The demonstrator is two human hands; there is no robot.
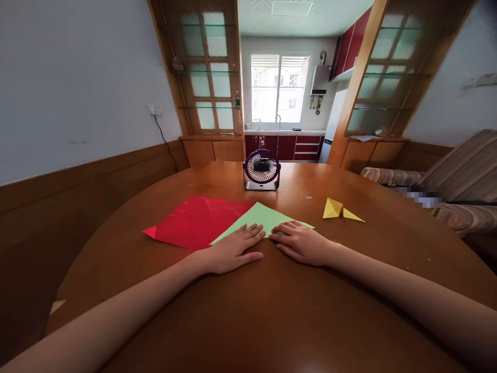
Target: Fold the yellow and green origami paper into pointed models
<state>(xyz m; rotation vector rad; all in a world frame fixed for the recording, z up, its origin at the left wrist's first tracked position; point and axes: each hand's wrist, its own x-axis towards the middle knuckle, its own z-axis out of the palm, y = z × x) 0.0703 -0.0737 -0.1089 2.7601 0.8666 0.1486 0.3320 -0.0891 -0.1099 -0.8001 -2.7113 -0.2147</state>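
Left grip (237,249) and right grip (303,242) at pale-green triangular paper sheet (262,216), on brown wooden surface (272,316).
Left: unclenched, laid flat; right: curled, pinch cannot be told. Even pressure along the near edge advisable. Beside: creased red paper sheet (194,223); apart, right: folded yellow paper piece (333,209).

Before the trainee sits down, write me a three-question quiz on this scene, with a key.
1. True or false: the left hand is touching the folded yellow paper.

2. Fill in the missing word: the green paper partly overlaps the ____ paper.

3. Pick one. Beyond the papers, what stands on the table?
a) a cup
b) a fan
c) a lamp

Key:
1. False; it touches the green paper, and the yellow one lies off to the right.
2. Red.
3. b
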